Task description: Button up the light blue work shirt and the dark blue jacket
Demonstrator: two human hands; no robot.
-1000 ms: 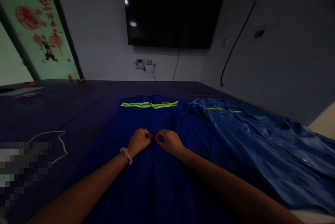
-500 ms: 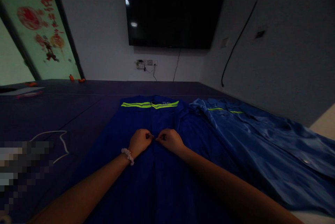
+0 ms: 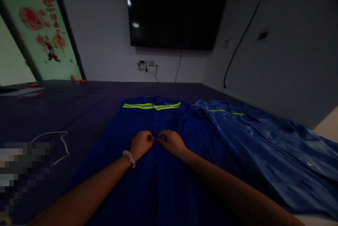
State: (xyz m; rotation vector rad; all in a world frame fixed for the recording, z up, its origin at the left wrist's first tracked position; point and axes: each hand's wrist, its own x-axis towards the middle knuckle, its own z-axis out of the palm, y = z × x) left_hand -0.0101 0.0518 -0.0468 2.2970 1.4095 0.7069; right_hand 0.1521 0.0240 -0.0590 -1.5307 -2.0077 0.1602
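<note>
A dark blue work jacket (image 3: 174,169) with yellow-green reflective stripes (image 3: 138,106) across the chest lies spread in front of me, its collar at the far end. My left hand (image 3: 142,141), with a pale scrunchie (image 3: 129,158) on the wrist, pinches the jacket's front edge near the middle. Close beside it, my right hand (image 3: 172,141) pinches the other side of the front opening. Both sets of fingertips almost meet at the centre line. Whatever small part lies between them, a button or just cloth, is too dark to make out.
On the right lies a lighter blue garment (image 3: 253,145) with thin yellow-green stripes, against the jacket's sleeve. A white cable (image 3: 64,143) curls on the dark purple surface (image 3: 87,110) at left, near a blurred-out patch. A large television (image 3: 179,11) hangs on the far wall.
The hands stay in almost the same place at the jacket's front, with the fingertips shifting very slightly closer. The view has moved a tiny bit.
</note>
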